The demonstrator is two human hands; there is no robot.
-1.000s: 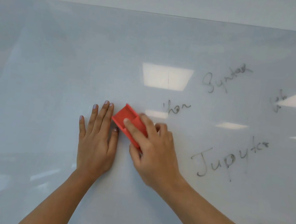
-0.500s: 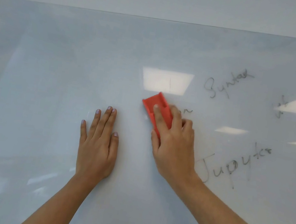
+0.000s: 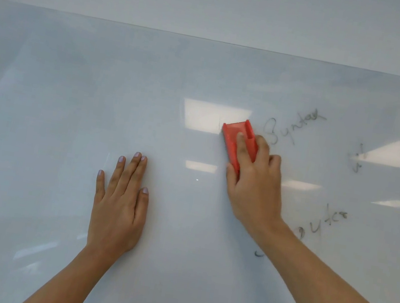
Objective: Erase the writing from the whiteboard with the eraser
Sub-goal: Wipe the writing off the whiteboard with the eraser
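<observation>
A glossy whiteboard (image 3: 70,104) fills the view. My right hand (image 3: 253,186) grips a red eraser (image 3: 233,135) and presses it flat on the board, just left of the written word "Syntax" (image 3: 292,126). Part of the word "Jupyter" (image 3: 323,223) shows right of my right wrist, its first letters hidden or wiped. A small dark mark (image 3: 258,253) lies below that wrist. More scribble (image 3: 357,160) sits at the right. My left hand (image 3: 119,204) rests flat on the board, fingers together, holding nothing.
The board's top edge (image 3: 211,39) runs across the upper view with a plain wall above. Ceiling lights reflect on the board (image 3: 204,115). The board's left half bears no writing.
My right hand slid the eraser up and to the right, over the small word fragment in the middle, which is gone now. The start of "Jupyter" has vanished too. My left hand stayed put.
</observation>
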